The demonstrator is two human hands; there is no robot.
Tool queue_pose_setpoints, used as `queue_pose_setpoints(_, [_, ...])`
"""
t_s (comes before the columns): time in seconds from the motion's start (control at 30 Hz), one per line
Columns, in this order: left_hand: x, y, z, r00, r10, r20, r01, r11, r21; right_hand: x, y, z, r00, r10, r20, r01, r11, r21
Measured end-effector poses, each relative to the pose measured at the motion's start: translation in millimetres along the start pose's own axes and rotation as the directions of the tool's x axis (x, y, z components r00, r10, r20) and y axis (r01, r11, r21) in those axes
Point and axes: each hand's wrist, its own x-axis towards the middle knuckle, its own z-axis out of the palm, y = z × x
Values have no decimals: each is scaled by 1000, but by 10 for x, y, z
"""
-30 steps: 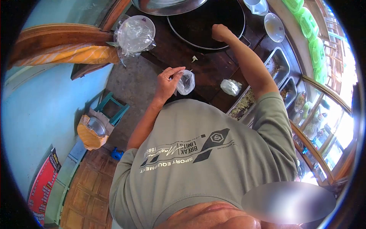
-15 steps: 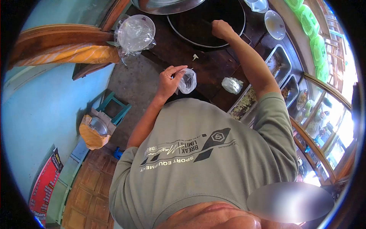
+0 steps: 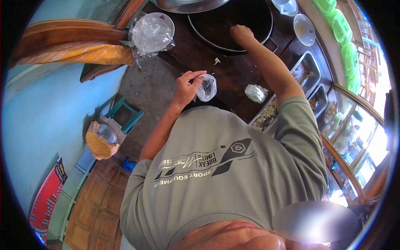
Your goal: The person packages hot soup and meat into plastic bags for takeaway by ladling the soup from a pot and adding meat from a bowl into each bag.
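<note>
My left hand [image 3: 187,88] pinches the rim of a clear plastic bag [image 3: 207,88], which hangs with its mouth open near my belly. Over the large dark pot [image 3: 271,30] with a metal rim, my right hand [image 3: 242,36] is closed in a fist. What it grips is lost in the dark of the pot. On the brown table between the hands lies a small white scrap [image 3: 216,61]. A tied plastic bundle [image 3: 256,93] rests on the table to the right of the open bag.
A bowl wrapped in plastic [image 3: 153,33] stands at the upper left. Metal food trays [image 3: 309,68] line the right side, near a white bowl [image 3: 304,30] and a pitcher [image 3: 286,6]. A large metal lid [image 3: 189,5] sits beyond the pot. A green stool [image 3: 132,121] stands left.
My right hand has shifted slightly left and nearer to me over the pot. My left hand keeps its pinch on the bag. The whole view has moved a little.
</note>
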Motion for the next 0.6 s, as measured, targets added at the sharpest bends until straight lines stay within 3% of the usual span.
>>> queue_pose_setpoints(0.17, [29, 15, -9, 1000, 30, 6, -30, 999, 17, -63, 0, -193, 994, 39, 102, -40, 999, 10])
queue_pose_setpoints(0.37, [51, 18, 8, 999, 7, 35, -7, 1000, 0, -236, 165, -226, 993, 23, 112, -27, 999, 30])
queue_pose_setpoints(0.6, [118, 49, 63, 996, 27, 79, -26, 1000, -17, -774, 285, -502, 1000, 28, -11, -28, 999, 35])
